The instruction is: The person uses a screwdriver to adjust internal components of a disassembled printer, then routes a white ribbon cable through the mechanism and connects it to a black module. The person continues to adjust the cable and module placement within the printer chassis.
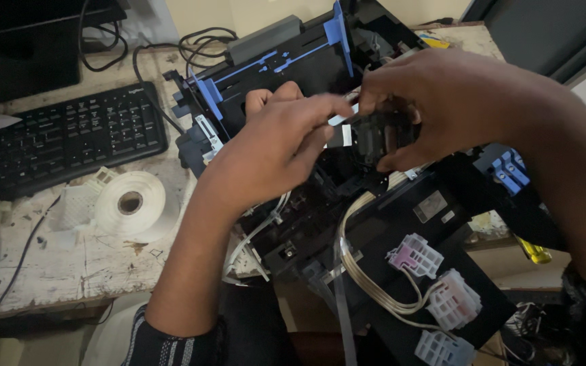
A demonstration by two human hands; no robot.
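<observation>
Worn and paint-stained, the pale counter [69, 264] fills the left of the view, with a dark wall and window edge beyond on the far right. At its centre lies an opened black printer [286, 61] with blue plastic guides, tilted so that its near end hangs over the counter's edge.

Above the printer's middle, the left hand [272, 146] pinches a thin white ribbon cable [340, 120] between thumb and forefinger, its grip closed on the strip. Just beside it, touching the same cable, the right hand [442, 102] curls tightly around a small black part [378, 139], fingers wrapped over the top and thumb underneath.

Near and to the right, a bundle of pale tubes [367, 278] curves down from the printer to three translucent ink cartridges [452, 298].

On the left of the counter sit a black keyboard [62, 135], a roll of white tape [133, 203] nearer the viewer, and black cables [198, 41] at the far edge.
</observation>
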